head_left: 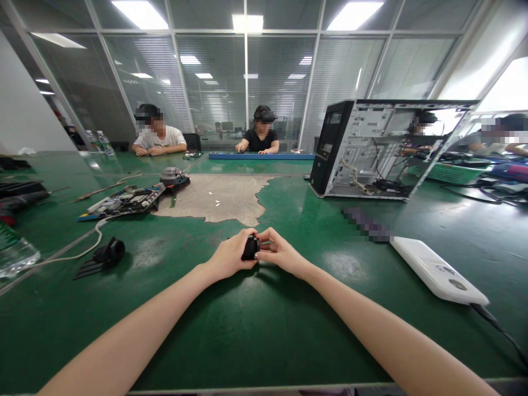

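A small black object [249, 248] is between my two hands, just above the green table [231, 330] near the middle of the view. My left hand [231, 254] is wrapped round its left side. My right hand [281, 253] has its fingers bent and pressed to the object's right side, the thumb near its lower edge. What the object is cannot be made out, as fingers cover part of it.
An open computer case [371, 151] stands at the right, behind a white power bank [439, 269] with a cable. To the left lie a circuit board [124, 202], a black coiled strap [109, 252] and a plastic bottle [14, 253]. People sit across the table.
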Demonstrator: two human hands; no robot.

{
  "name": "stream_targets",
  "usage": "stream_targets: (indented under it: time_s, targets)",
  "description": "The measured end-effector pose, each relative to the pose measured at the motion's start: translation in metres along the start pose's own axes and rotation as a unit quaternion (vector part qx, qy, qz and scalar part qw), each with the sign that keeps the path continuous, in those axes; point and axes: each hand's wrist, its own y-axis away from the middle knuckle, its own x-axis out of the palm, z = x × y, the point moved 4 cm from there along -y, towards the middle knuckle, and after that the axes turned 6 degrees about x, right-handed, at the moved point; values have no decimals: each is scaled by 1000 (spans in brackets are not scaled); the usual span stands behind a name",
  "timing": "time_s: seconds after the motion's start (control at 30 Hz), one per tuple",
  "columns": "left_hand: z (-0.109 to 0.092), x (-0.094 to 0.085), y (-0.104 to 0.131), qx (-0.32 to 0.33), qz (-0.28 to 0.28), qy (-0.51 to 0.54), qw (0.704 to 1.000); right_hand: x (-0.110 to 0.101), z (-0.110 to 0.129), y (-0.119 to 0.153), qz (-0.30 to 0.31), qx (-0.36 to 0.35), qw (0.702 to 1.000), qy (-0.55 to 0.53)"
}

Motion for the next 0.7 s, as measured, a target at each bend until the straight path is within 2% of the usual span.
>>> stream_targets:
  time_s: [0.43, 0.6, 0.7]
  targets:
    - [-1, 0, -1, 2, -5, 9, 1000, -1, 2, 1, -37, 11, 999, 24]
    - [-1, -1, 0, -5, 2, 3, 1000, 1, 3, 1, -2, 0, 1000, -3]
    - [-1, -1, 0, -2, 2, 0, 1000, 1, 4, 1, -7, -5, 1000, -4]
